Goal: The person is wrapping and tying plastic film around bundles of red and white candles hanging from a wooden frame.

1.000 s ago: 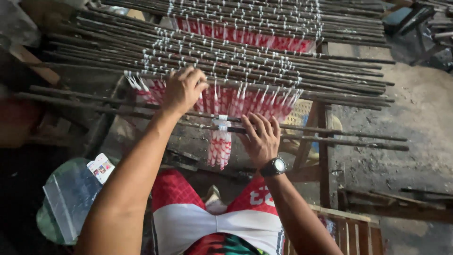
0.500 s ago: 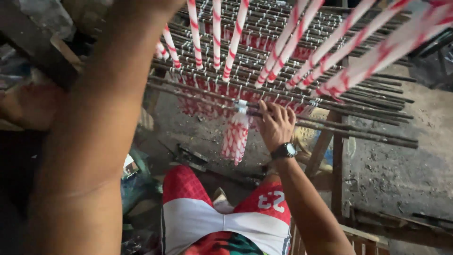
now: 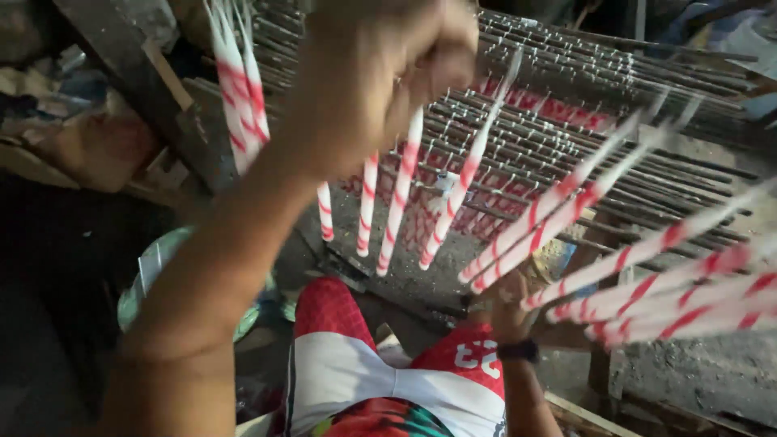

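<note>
Head view, looking down past the person's knees: the left hand (image 3: 380, 73) is raised close to the lens, clenched in a fist around the top of a row of long white candles with red spiral stripes (image 3: 401, 194). They hang and swing from that grip in a fan. Some dangle near the middle of the frame, and others (image 3: 647, 267) sweep out blurred to the lower right. Whether a rod or a cord joins them inside the fist I cannot tell, as the fingers cover it.

The right hand (image 3: 510, 311) is low, just above the wristwatch (image 3: 518, 350), and mostly hidden behind the swinging candles. I cannot tell whether it is closed or slack, though it seems to touch or steady the nearest ones.

Behind them stretches the drying rack of dark metal rods (image 3: 583, 121), with more red-and-white candles (image 3: 558, 109) hanging in rows between the rods. To my eye the step in hand is lifting one row clear of the rack. The next move calls for keeping the candles from knocking together or snagging a rod while they swing.

As for containers, a greenish round basin (image 3: 154, 275) sits on the floor at the left, and its contents are too dark to make out. Red and white shorts (image 3: 356, 356) fill the bottom of the frame.
</note>
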